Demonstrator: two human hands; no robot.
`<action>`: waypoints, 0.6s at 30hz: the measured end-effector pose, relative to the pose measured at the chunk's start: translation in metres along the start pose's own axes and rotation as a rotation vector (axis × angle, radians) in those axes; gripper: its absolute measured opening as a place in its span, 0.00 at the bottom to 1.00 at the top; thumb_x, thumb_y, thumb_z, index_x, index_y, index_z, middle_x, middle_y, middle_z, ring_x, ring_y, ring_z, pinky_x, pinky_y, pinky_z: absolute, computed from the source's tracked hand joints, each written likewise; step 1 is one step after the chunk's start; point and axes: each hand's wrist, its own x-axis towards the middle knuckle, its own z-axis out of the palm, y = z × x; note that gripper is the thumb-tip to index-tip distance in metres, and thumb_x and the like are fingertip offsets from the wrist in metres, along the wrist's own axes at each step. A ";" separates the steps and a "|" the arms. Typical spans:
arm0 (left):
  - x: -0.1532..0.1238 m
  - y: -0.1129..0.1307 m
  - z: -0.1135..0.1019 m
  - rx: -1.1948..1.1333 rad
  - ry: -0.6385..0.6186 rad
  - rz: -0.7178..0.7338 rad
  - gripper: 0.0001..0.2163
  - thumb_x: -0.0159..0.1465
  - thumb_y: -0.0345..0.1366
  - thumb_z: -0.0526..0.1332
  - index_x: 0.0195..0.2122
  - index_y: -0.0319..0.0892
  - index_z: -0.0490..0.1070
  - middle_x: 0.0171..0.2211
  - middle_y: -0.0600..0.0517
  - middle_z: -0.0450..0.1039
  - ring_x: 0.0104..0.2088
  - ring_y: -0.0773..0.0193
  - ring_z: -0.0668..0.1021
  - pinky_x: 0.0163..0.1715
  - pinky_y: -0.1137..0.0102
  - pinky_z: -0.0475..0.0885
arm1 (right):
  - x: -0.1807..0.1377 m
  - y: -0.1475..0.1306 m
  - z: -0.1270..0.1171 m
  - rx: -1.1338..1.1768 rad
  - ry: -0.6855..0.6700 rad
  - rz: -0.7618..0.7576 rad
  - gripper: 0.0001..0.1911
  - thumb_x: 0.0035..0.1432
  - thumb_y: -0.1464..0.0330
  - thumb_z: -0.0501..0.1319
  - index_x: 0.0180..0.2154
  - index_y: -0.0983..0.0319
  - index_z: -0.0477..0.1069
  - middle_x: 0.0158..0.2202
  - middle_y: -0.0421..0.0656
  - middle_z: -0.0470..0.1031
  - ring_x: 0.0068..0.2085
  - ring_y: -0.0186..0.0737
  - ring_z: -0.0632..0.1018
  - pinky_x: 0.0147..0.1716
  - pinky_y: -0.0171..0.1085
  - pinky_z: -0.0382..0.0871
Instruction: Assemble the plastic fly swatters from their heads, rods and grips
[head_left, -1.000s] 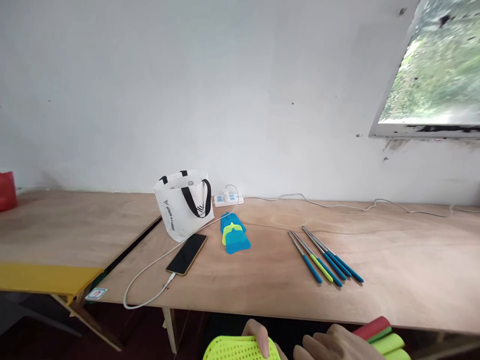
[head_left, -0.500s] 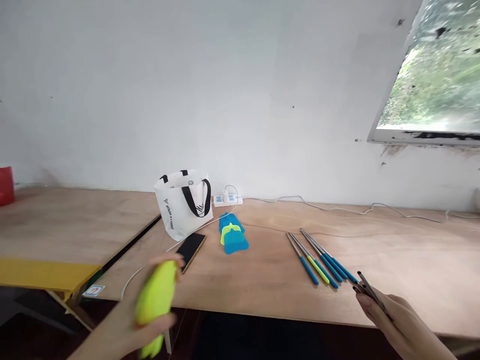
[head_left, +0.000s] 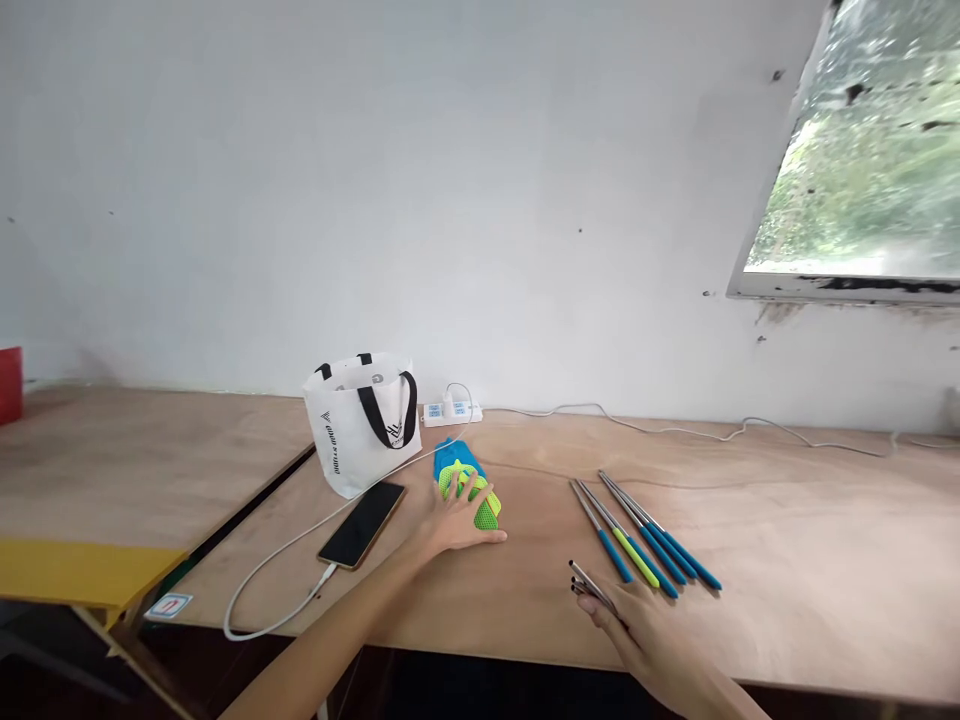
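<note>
My left hand [head_left: 459, 520] lies flat, fingers spread, on a yellow-green mesh piece [head_left: 482, 510] that rests on the stack of blue mesh pieces [head_left: 452, 455] on the wooden table [head_left: 787, 560]. My right hand [head_left: 637, 625] hovers at the table's near edge, closed around thin metal rods [head_left: 589, 583] whose tips stick out to the left. Just beyond it lie several metal rods with blue and green handles [head_left: 645, 535], side by side.
A white tote bag with black handles [head_left: 361, 422] stands behind a phone [head_left: 361, 525] on a white charging cable [head_left: 270, 590]. A power strip [head_left: 451, 411] sits by the wall. A second table [head_left: 112, 470] with a yellow edge adjoins at left.
My left hand carried the yellow-green mesh piece from the near left edge forward onto the blue stack. My right hand with the rods moved left, toward the row of handled rods.
</note>
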 end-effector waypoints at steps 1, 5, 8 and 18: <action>-0.004 0.001 0.004 0.007 0.011 0.016 0.51 0.54 0.76 0.53 0.74 0.55 0.45 0.76 0.44 0.31 0.72 0.25 0.37 0.62 0.27 0.36 | 0.001 -0.003 0.000 0.012 -0.005 -0.003 0.26 0.73 0.51 0.44 0.39 0.56 0.76 0.31 0.43 0.79 0.32 0.42 0.79 0.33 0.35 0.72; -0.024 0.012 0.020 0.011 0.080 0.044 0.46 0.58 0.75 0.48 0.73 0.57 0.50 0.76 0.45 0.34 0.72 0.26 0.38 0.63 0.29 0.34 | 0.005 -0.003 0.003 0.046 -0.001 0.024 0.26 0.73 0.51 0.45 0.35 0.57 0.74 0.28 0.43 0.77 0.30 0.42 0.78 0.32 0.35 0.70; -0.035 0.022 0.028 0.006 0.116 0.069 0.45 0.61 0.73 0.46 0.74 0.55 0.49 0.75 0.42 0.39 0.72 0.29 0.40 0.63 0.28 0.32 | 0.012 0.002 0.012 0.064 0.001 0.074 0.27 0.72 0.50 0.44 0.33 0.57 0.72 0.27 0.43 0.75 0.29 0.42 0.76 0.30 0.36 0.67; -0.009 -0.017 0.030 -0.304 0.359 -0.143 0.41 0.69 0.64 0.42 0.75 0.42 0.41 0.76 0.41 0.37 0.74 0.43 0.41 0.71 0.47 0.44 | 0.086 0.040 0.050 0.833 -0.145 0.644 0.27 0.53 0.43 0.64 0.27 0.56 0.58 0.19 0.31 0.59 0.17 0.29 0.56 0.15 0.31 0.47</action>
